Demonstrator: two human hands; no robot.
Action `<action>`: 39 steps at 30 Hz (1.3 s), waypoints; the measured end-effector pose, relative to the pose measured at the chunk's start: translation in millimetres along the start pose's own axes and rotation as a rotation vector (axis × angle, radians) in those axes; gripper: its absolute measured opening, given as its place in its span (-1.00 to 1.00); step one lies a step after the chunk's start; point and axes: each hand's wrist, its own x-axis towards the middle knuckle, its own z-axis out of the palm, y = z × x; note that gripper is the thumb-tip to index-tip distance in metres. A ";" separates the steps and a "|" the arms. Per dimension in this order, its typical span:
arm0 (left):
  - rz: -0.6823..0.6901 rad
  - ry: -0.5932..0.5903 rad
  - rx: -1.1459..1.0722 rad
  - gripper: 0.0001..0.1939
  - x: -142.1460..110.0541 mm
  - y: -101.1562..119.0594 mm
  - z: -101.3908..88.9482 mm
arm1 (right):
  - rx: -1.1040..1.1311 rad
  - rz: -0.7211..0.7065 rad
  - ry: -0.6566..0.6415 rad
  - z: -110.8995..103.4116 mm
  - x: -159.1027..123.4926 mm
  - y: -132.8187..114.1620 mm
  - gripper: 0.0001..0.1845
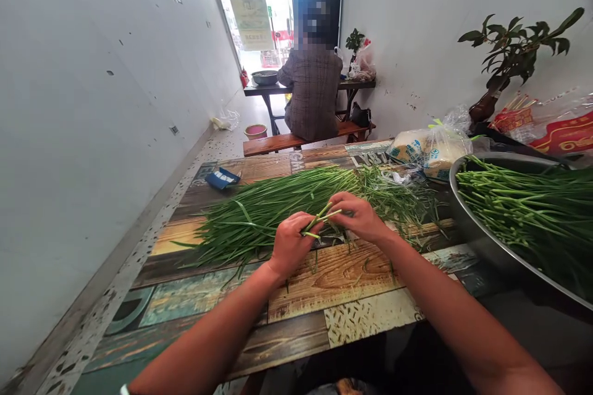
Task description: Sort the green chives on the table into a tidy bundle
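Okay, left hand (293, 237) pinches green stalks (330, 215); right hand (360, 216) at their ends, can't tell if grip pinches; leafy pile (278, 194) left, metal bowl (484, 245) right.

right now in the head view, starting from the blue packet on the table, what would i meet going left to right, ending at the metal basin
Blue packet → left hand → right hand → plastic-bagged packages → metal basin.
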 end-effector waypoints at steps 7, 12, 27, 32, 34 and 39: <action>-0.062 0.061 0.070 -0.77 1.9 2.0 -2.9 | -0.036 0.414 0.435 -26.6 0.1 24.1 -0.57; -0.048 0.062 0.066 -0.76 1.1 0.7 -1.3 | -0.086 0.359 0.197 -22.3 0.2 11.8 -0.50; -0.118 0.031 0.101 -0.78 1.8 -6.4 -5.7 | 0.269 0.429 0.239 -32.2 1.1 15.4 -0.47; -0.116 0.034 0.089 -0.78 2.4 -6.7 -4.5 | 0.316 0.467 0.036 -24.5 2.1 2.6 -0.45; -0.094 0.018 0.083 -0.78 2.5 -4.8 -4.1 | 0.274 0.445 -0.060 -9.6 0.8 -2.9 -0.47; -0.030 -0.069 0.015 -0.74 2.7 -1.0 -4.6 | 0.143 0.401 -0.130 18.1 -2.3 -1.7 -0.44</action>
